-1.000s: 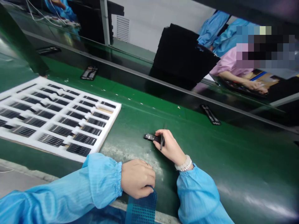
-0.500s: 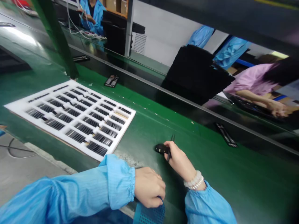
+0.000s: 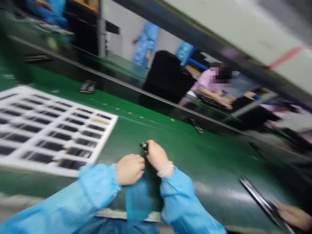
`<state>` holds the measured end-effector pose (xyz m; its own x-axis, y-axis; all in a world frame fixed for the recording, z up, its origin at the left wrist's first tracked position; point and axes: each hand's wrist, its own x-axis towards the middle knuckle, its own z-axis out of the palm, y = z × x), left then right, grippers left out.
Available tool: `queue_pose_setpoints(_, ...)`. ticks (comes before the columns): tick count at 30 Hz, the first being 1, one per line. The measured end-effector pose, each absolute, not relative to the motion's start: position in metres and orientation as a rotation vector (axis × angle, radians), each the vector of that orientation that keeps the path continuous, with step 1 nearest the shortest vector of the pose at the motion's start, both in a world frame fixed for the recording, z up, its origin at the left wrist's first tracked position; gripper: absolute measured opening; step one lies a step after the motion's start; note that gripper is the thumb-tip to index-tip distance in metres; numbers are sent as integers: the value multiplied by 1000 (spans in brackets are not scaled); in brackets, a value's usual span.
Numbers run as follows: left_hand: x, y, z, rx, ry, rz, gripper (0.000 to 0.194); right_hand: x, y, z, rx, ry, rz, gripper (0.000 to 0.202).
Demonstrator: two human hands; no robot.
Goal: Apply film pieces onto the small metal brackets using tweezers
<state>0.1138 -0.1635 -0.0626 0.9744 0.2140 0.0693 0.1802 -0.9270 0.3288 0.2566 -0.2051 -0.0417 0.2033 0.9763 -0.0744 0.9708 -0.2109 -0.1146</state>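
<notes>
My left hand [image 3: 131, 169] is closed, with its fingers curled over the top of a blue perforated strip [image 3: 140, 200] that hangs down across the table's front edge. Just beyond it, my right hand [image 3: 157, 156] pinches a small black part [image 3: 144, 146] with light spots on it. Motion blurs this part, so its exact kind cannot be told. The dark tweezers seen in this hand half a second ago are hidden or blurred now. Both hands are close together, low over the green tabletop [image 3: 195, 169].
A white foam tray [image 3: 110, 131] with rows of black strips lies to the left. Phone frames [image 3: 87, 87] lie along the belt behind. At right, another person's hand [image 3: 292, 214] is by a long dark object [image 3: 258, 195]. Co-workers sit across the line.
The view has swung right. My left hand has come up beside my right hand, lifting the blue strip with it. Another person's hand and a long dark object have come into view at right.
</notes>
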Motion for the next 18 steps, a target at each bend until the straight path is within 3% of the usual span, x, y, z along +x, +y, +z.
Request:
queue_pose_setpoints(4, 111, -134, -68, 2764, 462, 158, 32, 255, -196, -35, -2497, -1853, 203, 25)
queue_pose_setpoints(12, 125, -117, -73, 2635, 944, 448, 69, 277, -217, -28, -2381, -1797, 162, 45)
queue_pose_setpoints(15, 134, -120, -62, 2407, 924, 377, 72, 272, -230, -20, -2254, -1862, 123, 42)
queue_pose_setpoints(18, 138, -114, -46, 2321, 757, 277, 63, 268, -238, -15, -2170, -1918, 106, 35)
